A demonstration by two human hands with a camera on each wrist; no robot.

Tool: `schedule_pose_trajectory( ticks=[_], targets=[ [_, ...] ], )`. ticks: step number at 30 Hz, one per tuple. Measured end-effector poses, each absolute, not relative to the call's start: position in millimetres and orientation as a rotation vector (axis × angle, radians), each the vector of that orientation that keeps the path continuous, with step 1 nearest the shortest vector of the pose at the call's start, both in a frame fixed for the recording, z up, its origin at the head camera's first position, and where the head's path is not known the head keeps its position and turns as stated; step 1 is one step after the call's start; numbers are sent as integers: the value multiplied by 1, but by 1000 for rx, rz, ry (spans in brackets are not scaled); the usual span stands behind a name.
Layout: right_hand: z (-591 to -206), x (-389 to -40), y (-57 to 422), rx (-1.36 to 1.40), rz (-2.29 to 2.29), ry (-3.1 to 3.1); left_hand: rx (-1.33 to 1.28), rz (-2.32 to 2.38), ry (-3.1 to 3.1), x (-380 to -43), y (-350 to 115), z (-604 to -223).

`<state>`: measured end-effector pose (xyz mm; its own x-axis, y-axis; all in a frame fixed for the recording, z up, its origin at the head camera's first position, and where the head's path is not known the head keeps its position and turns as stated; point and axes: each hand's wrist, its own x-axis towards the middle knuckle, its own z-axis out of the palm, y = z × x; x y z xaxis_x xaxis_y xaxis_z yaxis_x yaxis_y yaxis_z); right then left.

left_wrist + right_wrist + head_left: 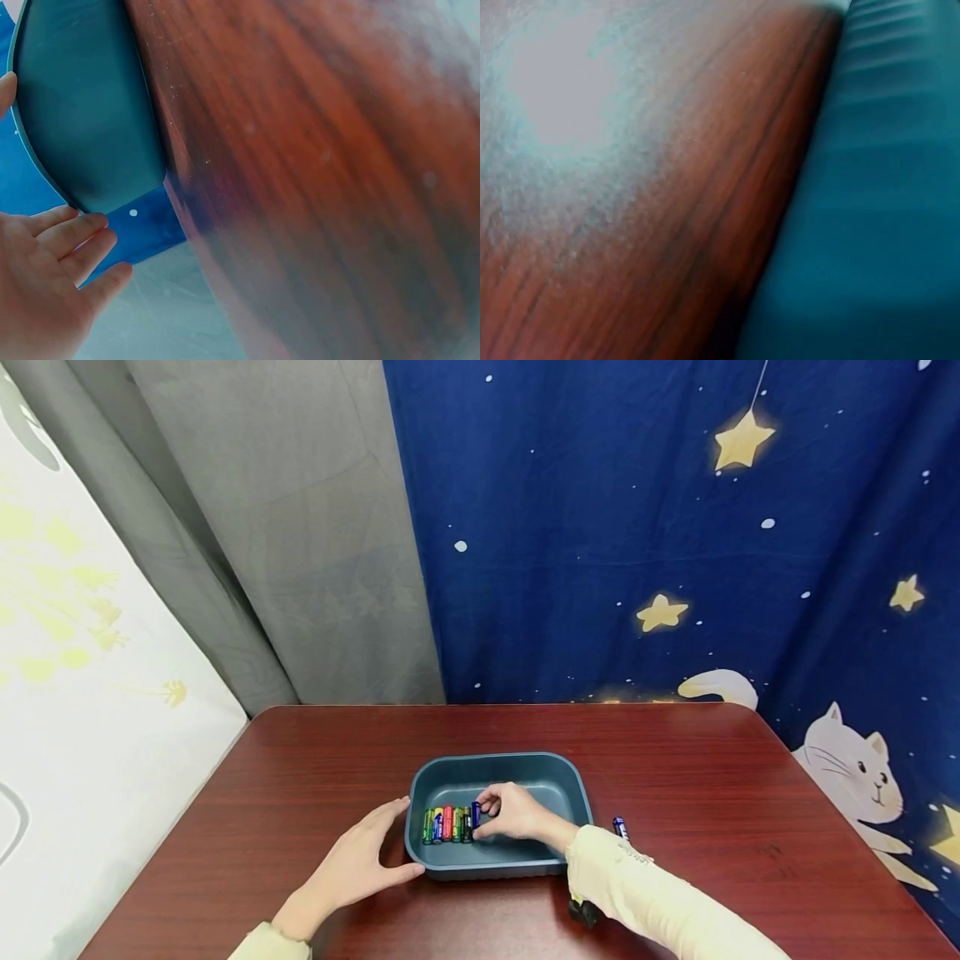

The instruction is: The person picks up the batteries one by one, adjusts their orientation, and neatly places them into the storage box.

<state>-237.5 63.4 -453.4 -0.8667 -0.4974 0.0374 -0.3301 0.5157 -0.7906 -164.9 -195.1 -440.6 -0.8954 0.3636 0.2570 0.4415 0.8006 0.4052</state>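
Note:
A blue-grey plastic bin (495, 868) sits on the table, its outer wall (877, 225) filling the right of the right wrist view. Inside, several batteries stand side by side in a row, among them a red battery (447, 823) and a green one (427, 827). At the row's right end, my right hand (517, 814) pinches a dark blue battery (476, 815) between thumb and fingers. My left hand (356, 864) rests against the bin's left end, thumb and fingers spread; in the left wrist view its fingertips (94, 219) are at the rim.
Another blue battery (620, 828) lies on the dark red wooden table (330, 752), right of the bin. A small black object (583, 912) shows beneath my right sleeve (637, 877). Grey and blue star-patterned curtains (570, 543) hang behind the table.

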Motion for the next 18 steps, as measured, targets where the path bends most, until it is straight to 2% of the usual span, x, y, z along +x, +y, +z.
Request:
schedule_pose_trajectory(
  ticks=[18],
  targets=[
    [-454,-233,60,-891,-1024,2733,-635,-702,-2833,-167,-196,-441]
  ],
)
